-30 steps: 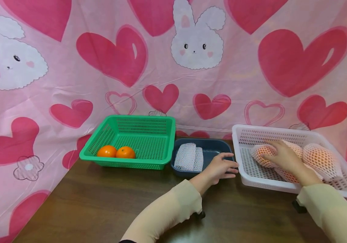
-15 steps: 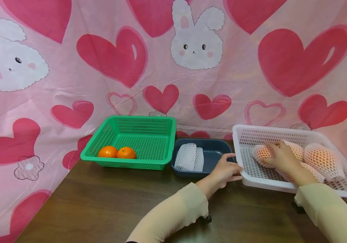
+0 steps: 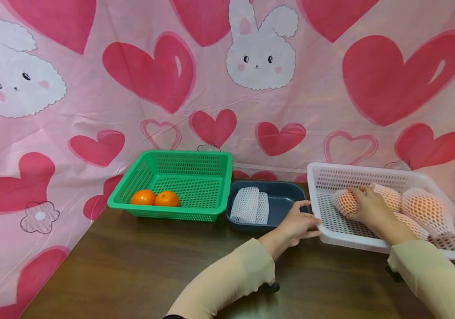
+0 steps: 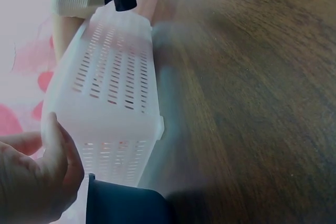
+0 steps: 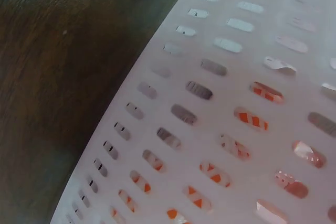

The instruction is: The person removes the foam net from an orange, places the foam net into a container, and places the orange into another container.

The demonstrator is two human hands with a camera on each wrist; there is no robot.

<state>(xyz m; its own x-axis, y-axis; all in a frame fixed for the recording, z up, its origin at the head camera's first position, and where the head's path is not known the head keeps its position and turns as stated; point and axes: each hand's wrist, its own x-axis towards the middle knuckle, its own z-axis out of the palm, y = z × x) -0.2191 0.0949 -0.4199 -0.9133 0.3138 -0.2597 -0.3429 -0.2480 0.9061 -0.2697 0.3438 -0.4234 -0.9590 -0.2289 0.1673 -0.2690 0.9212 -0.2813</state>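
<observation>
My right hand [image 3: 372, 210] reaches into the white basket [image 3: 355, 239] and grips an orange wrapped in a white foam net [image 3: 344, 203] at its left end. Other net-wrapped oranges [image 3: 424, 207] lie beside and under that hand. My left hand [image 3: 297, 223] touches the basket's front left corner with relaxed fingers; in the left wrist view, this hand [image 4: 39, 174] has its fingertips at the corner's rim. The right wrist view shows the basket's slotted side wall [image 5: 231, 140], with orange patches behind the slots; the right hand is out of sight there.
A dark blue tray [image 3: 285, 210] holding white foam nets [image 3: 249, 206] stands left of the white basket. Farther left, a green basket [image 3: 189, 215] holds two unwrapped oranges [image 3: 167, 199]. All stand on a brown wooden table [image 3: 131, 266] before a pink heart-patterned cloth [image 3: 211, 79].
My left hand has moved slightly right, from beside the white basket onto its corner. The fingers of my right hand have drawn in around the leftmost wrapped orange.
</observation>
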